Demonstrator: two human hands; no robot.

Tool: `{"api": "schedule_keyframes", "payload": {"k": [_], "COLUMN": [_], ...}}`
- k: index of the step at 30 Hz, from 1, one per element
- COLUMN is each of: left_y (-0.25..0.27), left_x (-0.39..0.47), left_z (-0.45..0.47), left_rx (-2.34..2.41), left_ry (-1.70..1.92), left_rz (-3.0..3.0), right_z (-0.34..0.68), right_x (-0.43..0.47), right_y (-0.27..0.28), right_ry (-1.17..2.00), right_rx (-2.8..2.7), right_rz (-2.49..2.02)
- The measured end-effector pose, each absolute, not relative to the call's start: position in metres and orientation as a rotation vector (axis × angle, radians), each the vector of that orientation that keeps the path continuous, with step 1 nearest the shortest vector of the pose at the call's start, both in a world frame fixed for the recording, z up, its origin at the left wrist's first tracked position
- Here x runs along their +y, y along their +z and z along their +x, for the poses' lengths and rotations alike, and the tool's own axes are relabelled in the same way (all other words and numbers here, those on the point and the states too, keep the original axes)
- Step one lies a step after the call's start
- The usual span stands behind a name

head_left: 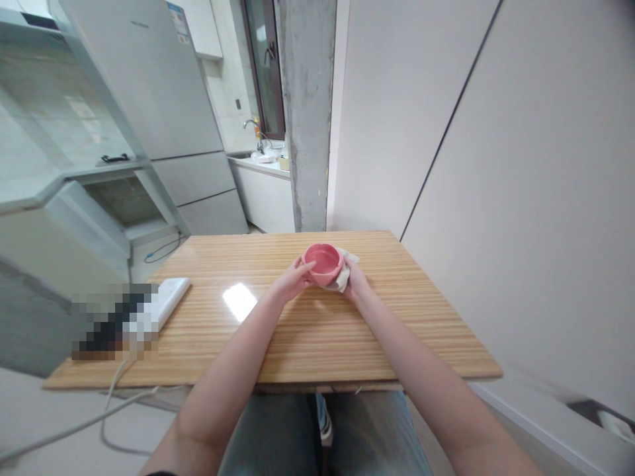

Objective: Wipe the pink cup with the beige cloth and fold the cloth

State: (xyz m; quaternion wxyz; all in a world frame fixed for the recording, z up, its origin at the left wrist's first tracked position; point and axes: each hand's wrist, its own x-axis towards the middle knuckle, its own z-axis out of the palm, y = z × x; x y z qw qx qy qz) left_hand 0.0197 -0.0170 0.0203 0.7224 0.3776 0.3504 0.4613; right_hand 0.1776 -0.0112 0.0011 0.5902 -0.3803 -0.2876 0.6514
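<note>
A pink bowl (pixel 325 260) is held over the far middle of the wooden table, tilted so that its inside faces me. My left hand (pixel 294 279) grips its left side, with the thumb over the rim. On the right side, my right hand (pixel 354 277) is closed on a whitish cloth or tissue (pixel 341 281) pressed against the bowl's outer wall. Part of the cloth sticks out behind the bowl. The fingertips of my right hand are hidden by the cloth and bowl.
The striped wooden table (pixel 397 330) lies before me. A white box-like object (pixel 173 291) sits at its left, beside a blurred-out dark patch. Cables (pixel 112 396) hang over the front left edge. A white wall (pixel 496 198) borders the right; a fridge (pixel 149 79) stands beyond.
</note>
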Motion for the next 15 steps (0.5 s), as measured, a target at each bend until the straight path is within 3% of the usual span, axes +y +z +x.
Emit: {"api": "schedule_keyframes", "payload": {"k": [6,12,15], "left_y": [0.024,0.027,0.027], "left_x": [-0.021,-0.015,-0.015], "left_z": [0.020,0.022,0.020], "left_rx": [0.763,0.795,0.891], "left_ry": [0.864,1.136,1.091], "left_rz": [0.772,0.695,0.716], "right_z": [0.179,0.170,0.169], "right_x": [-0.011,-0.018,-0.019], "right_y": [0.000,0.006,0.010], "right_ry": [1.565,1.705,1.664], "right_rx": [-0.613,-0.548,-0.455], "right_rz": [-0.932,-0.907,-0.890]}}
